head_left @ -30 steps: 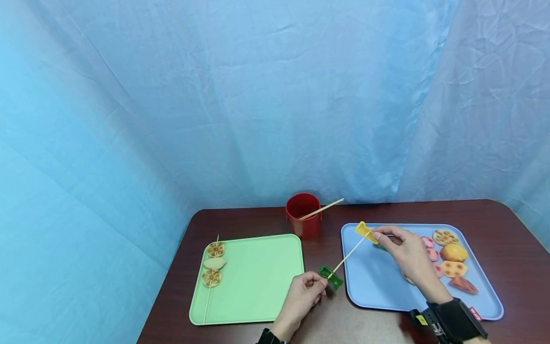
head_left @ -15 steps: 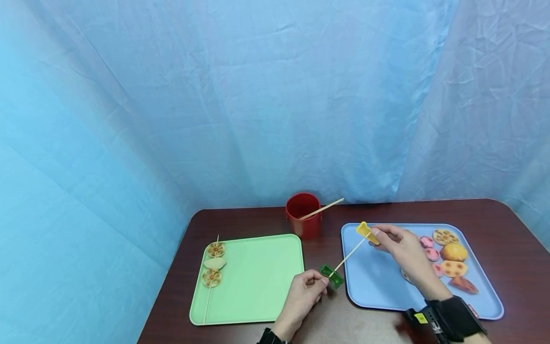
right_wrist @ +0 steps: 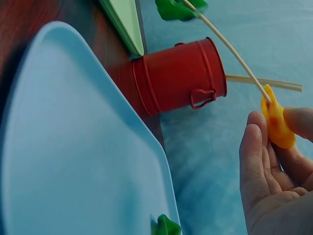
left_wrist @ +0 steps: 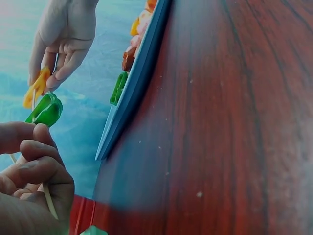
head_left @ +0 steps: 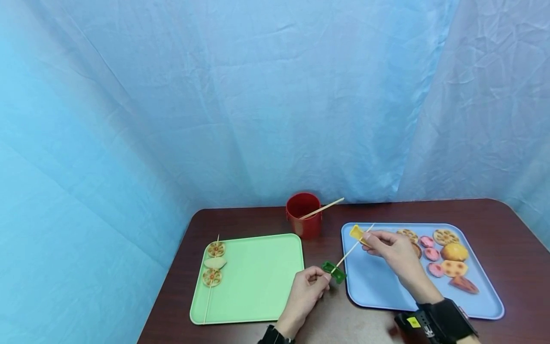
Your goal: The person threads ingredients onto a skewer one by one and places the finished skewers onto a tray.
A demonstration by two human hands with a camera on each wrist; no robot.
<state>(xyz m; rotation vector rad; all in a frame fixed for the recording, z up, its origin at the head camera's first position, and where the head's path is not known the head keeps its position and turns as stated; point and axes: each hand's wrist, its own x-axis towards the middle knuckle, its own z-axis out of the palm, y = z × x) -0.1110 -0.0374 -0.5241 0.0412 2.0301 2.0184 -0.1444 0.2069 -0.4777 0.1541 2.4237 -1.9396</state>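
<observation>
My left hand [head_left: 302, 294] pinches a thin wooden skewer [head_left: 349, 252] just below a green pepper piece [head_left: 333, 272] threaded on it. Between the thumb and fingers of my right hand [head_left: 397, 258] is a yellow pepper piece [head_left: 356, 232] near the skewer's far end. The skewer's tip pokes out past the yellow piece in the head view. In the right wrist view the stick enters the yellow piece [right_wrist: 279, 125]. A gap of bare stick separates the two pieces. In the left wrist view the skewer's lower end [left_wrist: 50, 201] passes under my curled fingers.
On the blue tray [head_left: 374, 291] lie lotus root slices [head_left: 445, 237], pink round slices [head_left: 436, 269] and other food pieces. The green tray [head_left: 258, 286] holds a loaded skewer [head_left: 212, 277] at its left. A red bucket [head_left: 310, 228] with sticks stands behind.
My right hand has drawn the yellow pepper piece slightly down along the skewer, and the tip now shows beyond it. The left hand has shifted slightly right and up with the green piece.
</observation>
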